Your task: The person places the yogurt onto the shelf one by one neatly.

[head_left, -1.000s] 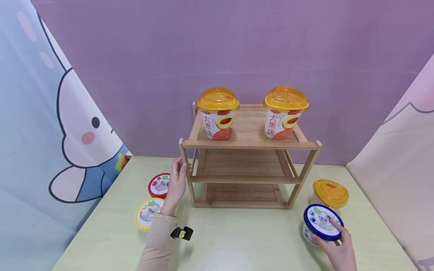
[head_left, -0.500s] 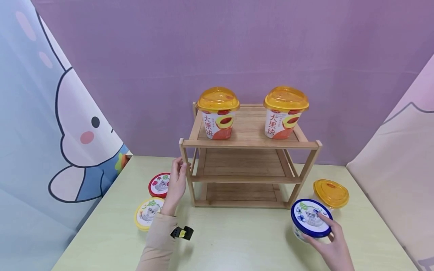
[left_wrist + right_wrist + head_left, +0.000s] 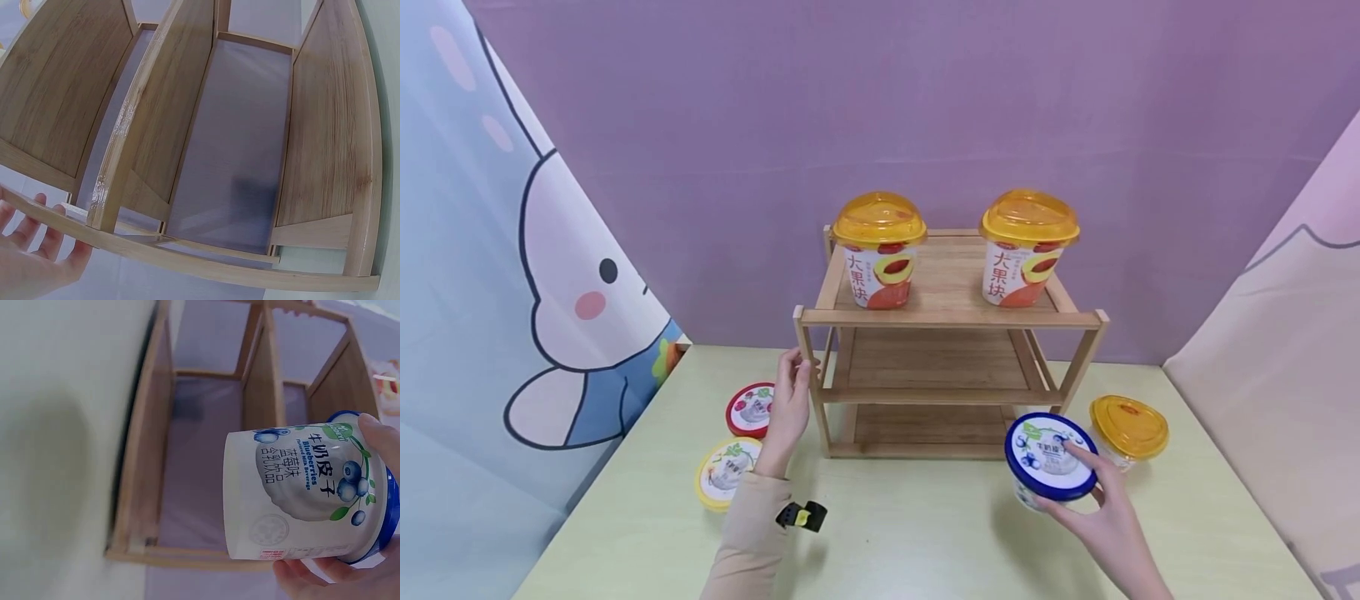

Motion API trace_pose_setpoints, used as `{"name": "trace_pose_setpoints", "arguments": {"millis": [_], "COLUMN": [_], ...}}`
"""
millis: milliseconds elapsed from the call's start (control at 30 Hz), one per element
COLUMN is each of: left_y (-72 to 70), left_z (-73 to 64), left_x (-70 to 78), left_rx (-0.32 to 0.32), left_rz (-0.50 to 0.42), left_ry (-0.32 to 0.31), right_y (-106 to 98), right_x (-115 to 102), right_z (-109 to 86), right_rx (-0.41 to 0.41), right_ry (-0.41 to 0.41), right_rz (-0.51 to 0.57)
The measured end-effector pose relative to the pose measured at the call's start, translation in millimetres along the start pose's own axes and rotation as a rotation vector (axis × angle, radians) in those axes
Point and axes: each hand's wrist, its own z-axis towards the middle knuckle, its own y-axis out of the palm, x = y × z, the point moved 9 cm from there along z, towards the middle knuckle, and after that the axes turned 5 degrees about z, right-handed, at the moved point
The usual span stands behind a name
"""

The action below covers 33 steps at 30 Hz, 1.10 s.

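Observation:
My right hand (image 3: 1108, 508) grips a white cup (image 3: 294, 494) with a blue lid (image 3: 1051, 456) and blueberry pictures, thumb on one side and fingers on the other. The right wrist view has it sideways in front of the wooden rack, raised over the table with a shadow below. My left hand (image 3: 792, 408) holds the left front post (image 3: 187, 265) of the three-tier wooden rack (image 3: 951, 318), fingers reaching behind it. On the rack's top shelf stand two peach cups, a left one (image 3: 881, 271) and a right one (image 3: 1019, 268), with orange domed lids.
Left of the rack, a red-lidded cup (image 3: 750, 409) and a yellow-lidded cup (image 3: 727, 475) stand near my left forearm. Another orange-lidded cup (image 3: 1127, 427) stands to the right of the rack. A purple cloth (image 3: 925, 100) hangs behind the pale table (image 3: 910, 533).
My right hand has carried the blue-lidded cup leftward and up from beside the orange-lidded cup, toward the rack's right front corner. The left hand stays at the post.

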Motion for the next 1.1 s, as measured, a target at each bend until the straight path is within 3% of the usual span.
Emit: {"name": "trace_pose_setpoints", "arguments": {"millis": [333,567,700,900,1100], "left_y": [-0.9,-1.1,-1.0,-1.5,-1.6], "left_z": [0.0,6.0,6.8,6.7,1.3], "left_x": [0.9,-24.9,-27.4,-24.9,-5.4], "left_rx": [0.007,0.007,0.009,0.013,0.011], "left_rz": [-0.007,-0.01,-0.007,-0.005,-0.005], "left_ry": [0.018,0.008,0.033,0.02,-0.005], "right_y": [23,42,51,65,78], "right_x": [-38,-55,-65,-82,-91], "right_z": [12.9,24.4,30.5,39.7,52.4], "right_rx": [-0.033,-0.1,-0.105,-0.134,-0.125], "right_ry": [-0.129,-0.122,-0.131,-0.154,-0.171], "right_rz": [0.029,0.073,0.072,0.128,0.097]}}
